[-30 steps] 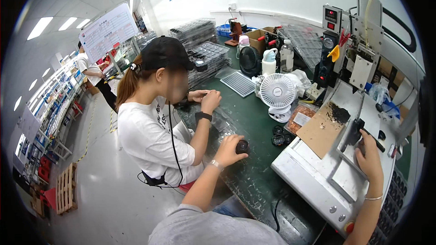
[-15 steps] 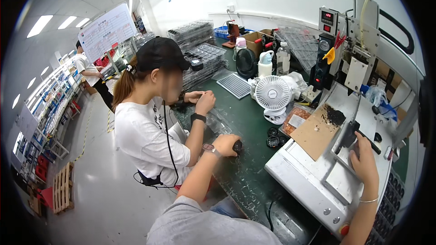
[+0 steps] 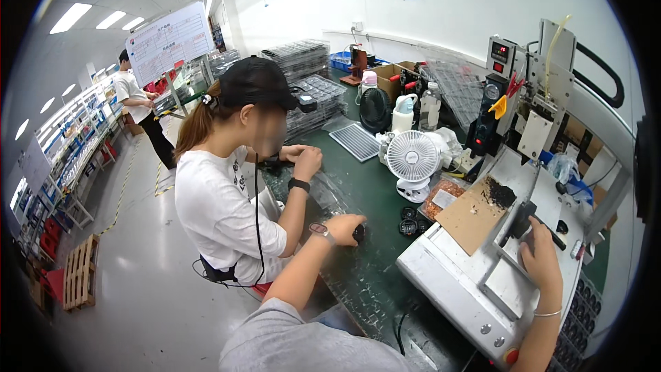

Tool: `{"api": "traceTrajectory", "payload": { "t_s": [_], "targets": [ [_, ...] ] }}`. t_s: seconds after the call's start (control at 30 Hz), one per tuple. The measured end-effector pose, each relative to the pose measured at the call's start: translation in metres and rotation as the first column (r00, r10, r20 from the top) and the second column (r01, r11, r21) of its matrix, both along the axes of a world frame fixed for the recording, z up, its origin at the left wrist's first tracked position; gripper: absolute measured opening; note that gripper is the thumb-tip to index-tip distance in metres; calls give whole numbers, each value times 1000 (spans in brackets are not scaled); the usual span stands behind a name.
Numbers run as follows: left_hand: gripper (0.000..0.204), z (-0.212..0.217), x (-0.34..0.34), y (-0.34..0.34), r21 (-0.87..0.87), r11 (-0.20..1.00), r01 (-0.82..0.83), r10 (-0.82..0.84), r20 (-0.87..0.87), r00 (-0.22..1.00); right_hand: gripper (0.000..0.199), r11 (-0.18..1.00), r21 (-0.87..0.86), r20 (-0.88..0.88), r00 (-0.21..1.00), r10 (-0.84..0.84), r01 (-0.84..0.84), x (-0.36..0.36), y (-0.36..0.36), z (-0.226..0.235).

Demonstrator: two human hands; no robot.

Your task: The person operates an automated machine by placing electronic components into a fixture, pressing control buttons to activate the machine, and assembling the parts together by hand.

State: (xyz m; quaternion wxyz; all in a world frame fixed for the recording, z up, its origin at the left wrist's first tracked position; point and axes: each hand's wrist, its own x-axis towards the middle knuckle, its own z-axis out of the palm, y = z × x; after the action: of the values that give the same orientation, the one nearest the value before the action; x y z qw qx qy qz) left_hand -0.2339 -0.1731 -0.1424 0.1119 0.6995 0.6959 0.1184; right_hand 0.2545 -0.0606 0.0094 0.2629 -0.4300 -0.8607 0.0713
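My left hand (image 3: pixel 344 226) has drawn back a little along the surface (image 3: pixel 372 193) since a second ago and is closed over a small black part (image 3: pixel 359 233), knuckles up, the part resting on the green mat just short of the machine (image 3: pixel 482 282). My right hand (image 3: pixel 540 258) has barely shifted: it lies on the machine's grey bed, fingers curled loosely around a black fixture (image 3: pixel 523 220), though I cannot tell how firmly it grips. So the part is now in hand and off to the left of the fixture, well apart from it. Just beyond the left hand a few more black parts (image 3: pixel 407 224) lie by the cardboard sheet (image 3: pixel 475 215). Behind them stands a small white fan (image 3: pixel 413 160). Across the surface a co-worker (image 3: pixel 227 193) in a black cap bends over a clear tray (image 3: pixel 323 189), both hands at its far end.
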Motion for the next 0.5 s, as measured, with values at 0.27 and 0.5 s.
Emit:
{"api": "traceTrajectory", "payload": {
  "t_s": [0.27, 0.5],
  "targets": [
    [101, -1, 61, -39, 317, 946, -72, 118, -127, 985, 55, 999, -47, -32, 999, -29, 27, 18, -8, 14],
    [84, -41, 93, -69, 404, 913, 52, -21, -81, 997, 10, 916, -239, 139, 922, 362, -323, 6, -153, 114]
  ]
}}
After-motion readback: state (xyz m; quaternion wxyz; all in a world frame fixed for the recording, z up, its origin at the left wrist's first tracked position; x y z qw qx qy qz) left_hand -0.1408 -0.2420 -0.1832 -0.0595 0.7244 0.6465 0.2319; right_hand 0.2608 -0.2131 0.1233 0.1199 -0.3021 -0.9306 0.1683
